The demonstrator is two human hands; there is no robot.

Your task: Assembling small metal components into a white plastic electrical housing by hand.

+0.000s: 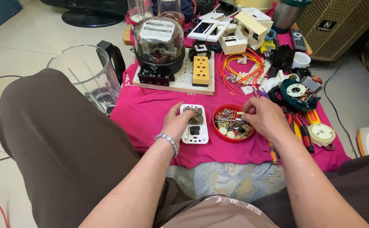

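Note:
My left hand (177,123) rests on a white wall-socket plate (198,134) lying on a pink cloth (150,114), its fingers gripping the plate's left edge. A silver bracelet circles that wrist. Just to the right stands a round red dish (219,126) filled with small screws and metal parts. My right hand (264,117) hovers over the dish's right side, its fingertips pinched on a small pale part.
A perforated board (180,80) carries a glass-domed meter (159,42) and a yellow socket (201,70). Orange wires (235,67), white switch housings (239,31), pliers (301,128), and a clear blender jug (89,78) surround the cloth. My knee (53,135) fills the left.

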